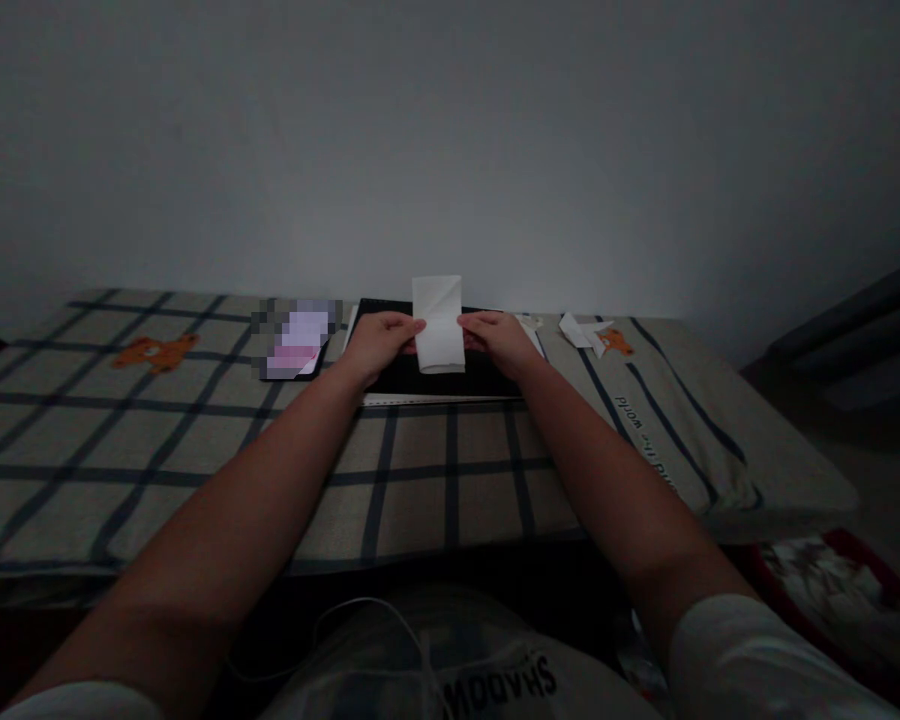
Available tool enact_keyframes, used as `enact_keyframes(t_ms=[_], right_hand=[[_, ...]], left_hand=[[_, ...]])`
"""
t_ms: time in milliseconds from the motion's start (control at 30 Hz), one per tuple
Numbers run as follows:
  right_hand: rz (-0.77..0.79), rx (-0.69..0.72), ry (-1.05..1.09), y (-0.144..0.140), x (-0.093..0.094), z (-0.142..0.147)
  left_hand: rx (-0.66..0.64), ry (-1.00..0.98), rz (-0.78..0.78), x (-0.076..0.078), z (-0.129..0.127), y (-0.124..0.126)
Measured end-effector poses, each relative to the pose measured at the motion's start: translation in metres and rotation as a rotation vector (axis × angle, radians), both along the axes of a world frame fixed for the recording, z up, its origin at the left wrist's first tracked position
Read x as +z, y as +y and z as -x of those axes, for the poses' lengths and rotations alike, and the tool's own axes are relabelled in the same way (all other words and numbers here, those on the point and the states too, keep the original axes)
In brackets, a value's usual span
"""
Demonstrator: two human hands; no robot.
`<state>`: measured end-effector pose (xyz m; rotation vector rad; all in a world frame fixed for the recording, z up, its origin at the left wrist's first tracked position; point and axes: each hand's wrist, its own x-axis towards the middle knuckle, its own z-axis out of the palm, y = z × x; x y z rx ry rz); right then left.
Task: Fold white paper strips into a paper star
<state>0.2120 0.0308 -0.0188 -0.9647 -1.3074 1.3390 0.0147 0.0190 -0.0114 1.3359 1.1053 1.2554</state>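
paper [439,330] btwn both hands, over notebook [420,378] | scraps [585,332] to right (on cloth [195,440])

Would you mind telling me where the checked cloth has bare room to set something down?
Bare cloth lies between the forearms, before the black book, and left near the orange bear print. Crowded: both hands holding white paper, paper scraps at right.

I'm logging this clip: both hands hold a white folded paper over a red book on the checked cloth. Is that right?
Not quite. The head view shows the book is black, not red. Both the left hand and right hand do hold the white folded paper above it, on the checked cloth.
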Motion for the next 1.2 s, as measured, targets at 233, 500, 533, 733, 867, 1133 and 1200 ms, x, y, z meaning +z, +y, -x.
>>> enact_keyframes(t_ms=[233, 500, 533, 733, 867, 1133, 1200], right_hand=[[0.001, -0.03, -0.077, 0.0, -0.002, 0.002], [-0.064, -0.098, -0.09, 0.002, 0.0, 0.001], [-0.069, -0.096, -0.089, 0.002, 0.0, 0.001], [-0.067, -0.122, -0.054, 0.003, -0.002, 0.004], [-0.025, -0.036, -0.017, 0.001, -0.002, 0.002], [-0.023, -0.08, -0.131, 0.003, -0.003, 0.0], [-0.031, -0.094, -0.123, 0.003, -0.002, 0.0]], left_hand=[[0.029, -0.064, 0.043, 0.0, 0.002, 0.002], [-0.174, -0.12, 0.146, -0.006, 0.003, 0.006], [-0.17, -0.119, 0.139, -0.008, 0.004, 0.006], [-0.078, -0.094, 0.097, -0.007, 0.003, 0.006], [0.0, -0.027, 0.057, 0.0, 0.001, 0.001], [-0.063, -0.094, 0.113, -0.001, 0.002, 0.003], [-0.135, -0.132, 0.144, -0.002, 0.002, 0.003]])
